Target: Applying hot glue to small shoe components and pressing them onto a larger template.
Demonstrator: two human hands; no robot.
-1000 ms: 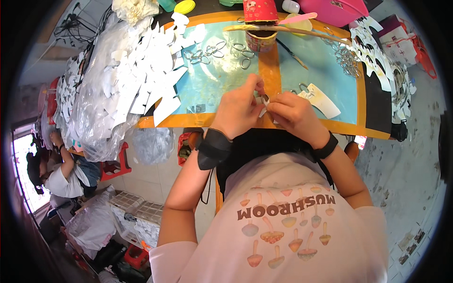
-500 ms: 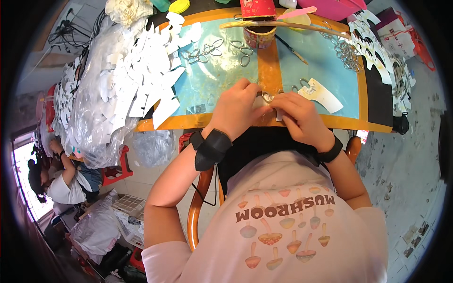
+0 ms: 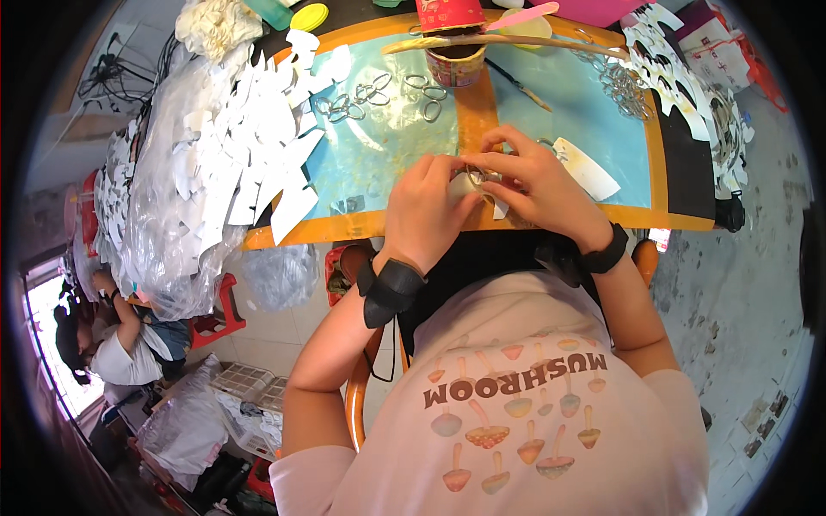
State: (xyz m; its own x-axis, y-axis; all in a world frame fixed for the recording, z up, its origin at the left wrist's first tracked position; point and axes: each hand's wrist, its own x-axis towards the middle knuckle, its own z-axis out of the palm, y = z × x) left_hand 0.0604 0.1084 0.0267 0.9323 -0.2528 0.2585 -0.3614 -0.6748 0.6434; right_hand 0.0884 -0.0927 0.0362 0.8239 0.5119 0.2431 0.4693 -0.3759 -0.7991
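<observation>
A metal ring (image 3: 475,175) and white piece (image 3: 501,209) were pinched between the left hand (image 3: 420,206) and right hand (image 3: 546,189), near the table (image 3: 331,228)'s orange-taped front edge; open blue surface (image 3: 391,159) lay ahead, white cutouts (image 3: 249,138) leftward, grey floor (image 3: 740,284) rightward

Left fingers (image 3: 439,168) and right fingers (image 3: 499,161) hold a metal ring (image 3: 475,176) and white piece (image 3: 500,208) above the table (image 3: 327,229).

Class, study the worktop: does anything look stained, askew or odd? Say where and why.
The white piece lying right of the right hand has yellowish stains, unlike the mostly plain white pile at left.
</observation>
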